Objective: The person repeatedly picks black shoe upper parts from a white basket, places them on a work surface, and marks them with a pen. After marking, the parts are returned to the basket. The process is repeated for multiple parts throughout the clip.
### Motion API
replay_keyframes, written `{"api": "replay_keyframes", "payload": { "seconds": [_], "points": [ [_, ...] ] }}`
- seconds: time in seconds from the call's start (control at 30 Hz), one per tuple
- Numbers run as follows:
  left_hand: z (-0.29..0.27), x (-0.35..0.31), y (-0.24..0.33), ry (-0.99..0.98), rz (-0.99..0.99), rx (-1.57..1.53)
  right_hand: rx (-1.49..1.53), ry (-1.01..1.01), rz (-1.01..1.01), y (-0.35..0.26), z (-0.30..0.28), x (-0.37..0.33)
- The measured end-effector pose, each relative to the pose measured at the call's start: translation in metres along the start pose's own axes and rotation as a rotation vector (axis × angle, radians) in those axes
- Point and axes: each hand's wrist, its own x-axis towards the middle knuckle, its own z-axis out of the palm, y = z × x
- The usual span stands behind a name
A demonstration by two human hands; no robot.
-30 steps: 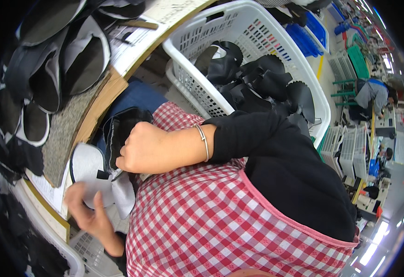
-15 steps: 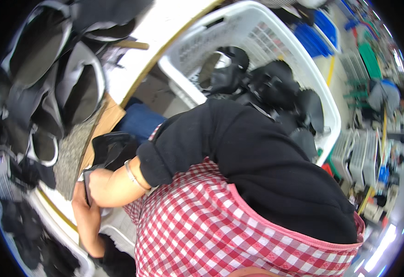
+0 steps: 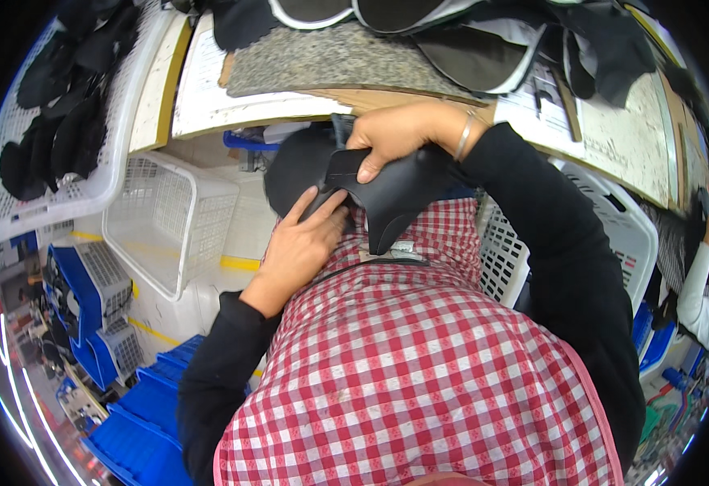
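Observation:
A black leather shoe upper hangs over my lap in front of the bench edge, its pointed flap facing down toward my checked apron. Across its top, my right hand is closed, with the thumb pressed on a folded flap that shows a line of stitching. My left hand grips the lower left edge of the piece; two fingers show against it, and the thumb is hidden. Several dark pieces with white edges lie on the bench beyond my hands.
The bench carries a speckled stone slab and papers with a thin tool. A white crate of black pieces is at the left, above an open white basket. Another white basket stands by my right arm. Blue crates sit lower left.
My view has swung left from the basket of black pieces and now faces the bench. My hands have moved apart along the shoe upper, which shows more fully now.

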Motion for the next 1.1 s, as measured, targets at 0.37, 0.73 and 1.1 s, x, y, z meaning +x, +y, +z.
{"api": "replay_keyframes", "payload": {
  "seconds": [0.37, 0.73, 1.1],
  "points": [
    [0.009, 0.027, -0.048, 0.167, -0.357, -0.743, -0.507, 0.392, 0.144, -0.047, 0.041, -0.035],
    [0.019, 0.051, -0.102, 0.065, -0.229, -1.272, -0.782, 0.737, -0.022, -0.060, 0.081, -0.027],
    [0.017, 0.043, -0.057, 0.285, -0.518, -0.941, -0.836, 0.676, 0.106, -0.071, 0.087, -0.023]
  ]
}}
